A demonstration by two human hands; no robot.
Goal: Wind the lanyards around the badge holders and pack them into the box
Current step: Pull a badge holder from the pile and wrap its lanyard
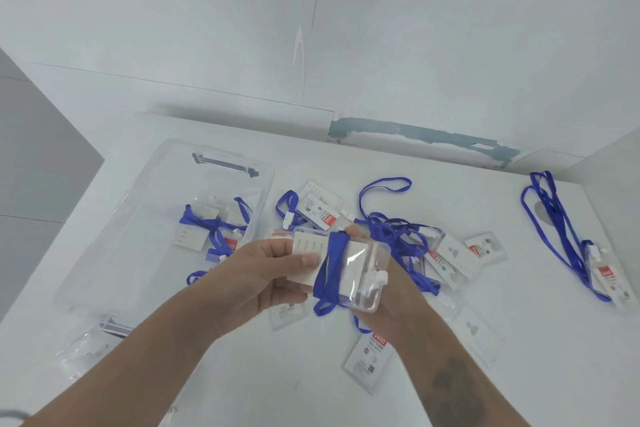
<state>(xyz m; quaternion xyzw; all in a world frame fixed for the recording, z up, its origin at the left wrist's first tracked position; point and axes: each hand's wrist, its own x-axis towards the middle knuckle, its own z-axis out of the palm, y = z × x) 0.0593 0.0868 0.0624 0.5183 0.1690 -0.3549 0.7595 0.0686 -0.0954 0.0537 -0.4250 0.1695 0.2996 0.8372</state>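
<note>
A clear badge holder is held above the white table, with a blue lanyard wound several times around its middle. My left hand grips its left end, thumb on top. My right hand supports it from below and behind, mostly hidden by the holder. A transparent box lies at the left and holds wound badge holders. A tangle of loose lanyards and holders lies just beyond my hands.
Another holder with a long blue lanyard lies at the far right by a white wall. Loose holders lie under my right forearm. The box's clear lid sits at the lower left. The table edge drops off at the left.
</note>
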